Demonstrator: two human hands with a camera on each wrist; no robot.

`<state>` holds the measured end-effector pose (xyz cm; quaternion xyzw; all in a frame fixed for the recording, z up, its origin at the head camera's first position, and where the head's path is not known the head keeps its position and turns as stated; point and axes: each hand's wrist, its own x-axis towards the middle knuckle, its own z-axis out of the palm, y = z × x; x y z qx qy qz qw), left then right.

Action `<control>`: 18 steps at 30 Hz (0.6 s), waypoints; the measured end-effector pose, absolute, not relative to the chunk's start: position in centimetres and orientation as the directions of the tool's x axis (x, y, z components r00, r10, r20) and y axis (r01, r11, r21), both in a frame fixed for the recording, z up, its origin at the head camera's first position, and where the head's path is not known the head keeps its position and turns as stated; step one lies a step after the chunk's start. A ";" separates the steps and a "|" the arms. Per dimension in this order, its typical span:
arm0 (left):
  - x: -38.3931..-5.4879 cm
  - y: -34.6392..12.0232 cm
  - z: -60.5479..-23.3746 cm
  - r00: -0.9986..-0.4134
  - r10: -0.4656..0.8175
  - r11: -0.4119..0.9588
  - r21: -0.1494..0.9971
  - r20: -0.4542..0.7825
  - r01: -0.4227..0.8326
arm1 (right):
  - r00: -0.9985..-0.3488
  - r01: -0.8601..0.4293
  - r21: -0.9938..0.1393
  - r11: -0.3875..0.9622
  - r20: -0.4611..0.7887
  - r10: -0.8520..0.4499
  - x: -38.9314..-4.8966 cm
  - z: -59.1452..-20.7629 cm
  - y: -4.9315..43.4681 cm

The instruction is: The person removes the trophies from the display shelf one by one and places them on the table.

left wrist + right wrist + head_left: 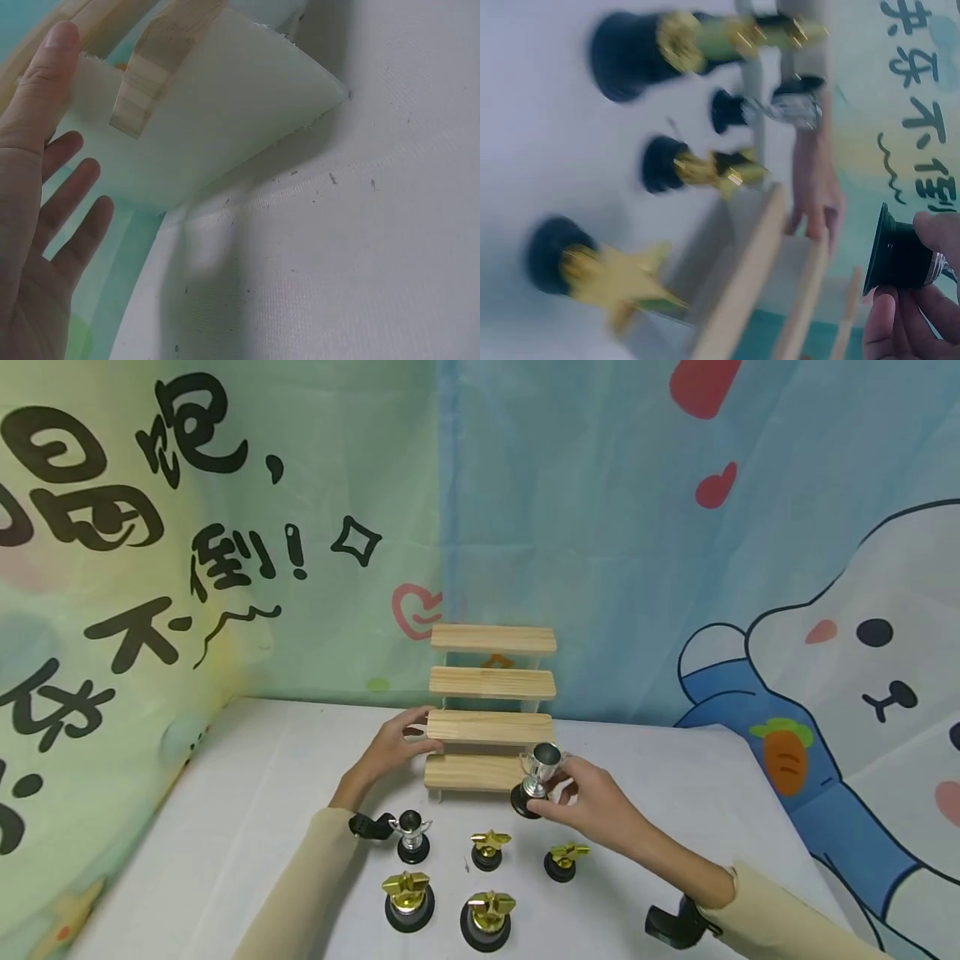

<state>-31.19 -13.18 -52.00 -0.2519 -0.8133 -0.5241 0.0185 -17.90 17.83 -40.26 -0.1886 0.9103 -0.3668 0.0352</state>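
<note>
My right hand [588,797] pinches a small silver trophy cup [543,762] by its black base, thumb against fingers, in front of the right end of the lowest step. In the right wrist view the cup's black base [901,251] shows large between thumb and fingers. My left hand [392,745] is at the left end of a wooden step rack [489,727], fingertips right at the second step from the bottom. Seen from the left wrist, the left hand's thumb [46,82] lies straight along the rack's edge and three fingers are spread loosely beside the pale side panel [225,97].
Another silver trophy cup [412,839] stands near my left wrist. Several gold star trophies on black bases, one a star trophy [487,922] at the front, stand before the rack on the white table [285,752]. A printed curtain [570,543] hangs close behind the rack.
</note>
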 end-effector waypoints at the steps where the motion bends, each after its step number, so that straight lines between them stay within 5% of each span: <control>1: -30.8 -13.1 -51.6 -0.872 0.394 0.326 0.843 0.291 0.428 | -0.928 -0.306 -0.685 0.661 0.060 -0.368 -17.1 -40.5 18.2; 8: -30.0 -13.0 -50.1 -0.868 0.396 0.319 0.842 0.299 0.435 | -0.914 -0.312 -0.701 0.641 0.037 -0.404 -13.4 -42.4 20.2; 18: -31.8 -13.4 -52.8 -0.875 0.393 0.331 0.844 0.283 0.422 | -0.906 -0.316 -0.693 0.648 0.018 -0.422 -10.1 -44.7 22.0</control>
